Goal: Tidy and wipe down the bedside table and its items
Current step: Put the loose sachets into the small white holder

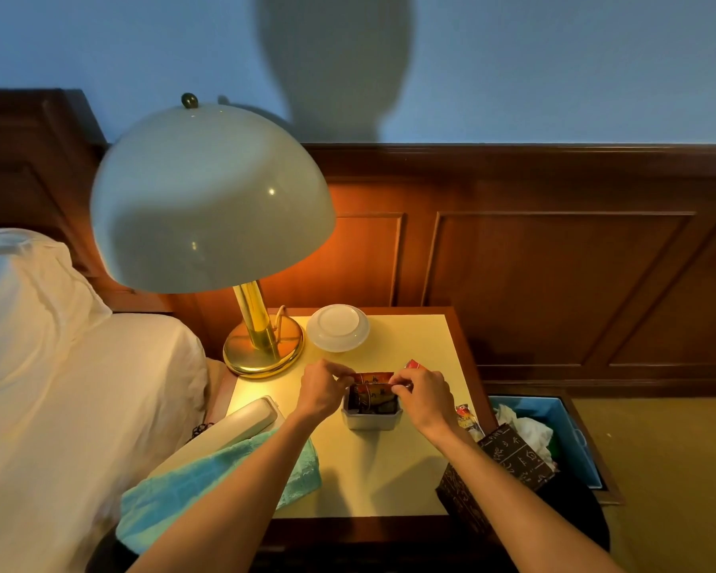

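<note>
A small grey square holder (371,419) stands in the middle of the cream bedside table (368,481), with several dark sachets upright inside it. My left hand (322,388) and my right hand (420,392) pinch the two top corners of one red-orange sachet (372,378) at the holder's back edge. Another red sachet (415,364) shows just behind my right hand. A loose sachet (467,416) lies near the table's right edge. A folded teal cloth (207,485) rests at the front left, partly under my left forearm.
A brass lamp (261,345) with a big pale dome shade fills the back left. A white saucer (337,326) lies upside down beside it. A white telephone (240,423) is at the left, a patterned tissue box (501,465) at the right edge, a blue bin (571,432) beyond.
</note>
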### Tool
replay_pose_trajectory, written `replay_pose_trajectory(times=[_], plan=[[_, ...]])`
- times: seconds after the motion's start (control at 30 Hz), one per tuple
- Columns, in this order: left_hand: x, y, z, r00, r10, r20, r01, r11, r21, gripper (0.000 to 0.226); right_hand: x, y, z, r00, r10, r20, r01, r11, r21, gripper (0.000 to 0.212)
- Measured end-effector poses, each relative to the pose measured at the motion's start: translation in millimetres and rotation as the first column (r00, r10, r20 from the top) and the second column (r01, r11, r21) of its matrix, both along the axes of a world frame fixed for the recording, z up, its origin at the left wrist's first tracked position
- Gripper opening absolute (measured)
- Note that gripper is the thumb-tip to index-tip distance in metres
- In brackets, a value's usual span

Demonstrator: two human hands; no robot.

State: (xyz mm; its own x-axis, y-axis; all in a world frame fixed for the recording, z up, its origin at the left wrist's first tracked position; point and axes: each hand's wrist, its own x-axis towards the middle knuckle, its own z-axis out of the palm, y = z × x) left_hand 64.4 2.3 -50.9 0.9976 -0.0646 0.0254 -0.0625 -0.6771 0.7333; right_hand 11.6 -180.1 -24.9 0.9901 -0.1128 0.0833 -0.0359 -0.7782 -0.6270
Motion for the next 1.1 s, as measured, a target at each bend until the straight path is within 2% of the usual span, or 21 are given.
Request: replay_pose_trajectory(times=[0.27,0.57,0.77,0.97,1.1], plan=[[-8.7,2.6,-5.2,0.999,-0.023,0.029,0.023,1.0,0.013,0.017,-5.9,3.9,-13.8,1.0,0.026,-0.013,-0.026,0.998,0.053,0.017],[-16.2,5.3,-4.1,0.997,-0.071,0.026,0.07,0.997,0.023,0.019,-7.8,6.8,-17.1,0.999,-0.025,0.022,0.023,0.995,0.099,0.015],[-22.6,8.1,-4.3,0.996,-0.093,0.003,0.093,0.995,-0.029,0.02,-6.5,9.3,-19.2,0.998,-0.056,0.03,0.052,0.991,0.12,0.007],[-26.6,9.8,-2.3,0.998,-0.068,0.015,0.068,0.997,-0.041,0.02,-3.4,10.5,-22.1,0.998,-0.067,0.011,0.063,0.969,0.238,0.007],[-30.7,9.0,0.9,0.996,-0.089,-0.01,0.089,0.995,-0.037,0.03,-2.3,9.9,-23.3,0.996,-0.087,-0.005,0.086,0.967,0.241,0.008]])
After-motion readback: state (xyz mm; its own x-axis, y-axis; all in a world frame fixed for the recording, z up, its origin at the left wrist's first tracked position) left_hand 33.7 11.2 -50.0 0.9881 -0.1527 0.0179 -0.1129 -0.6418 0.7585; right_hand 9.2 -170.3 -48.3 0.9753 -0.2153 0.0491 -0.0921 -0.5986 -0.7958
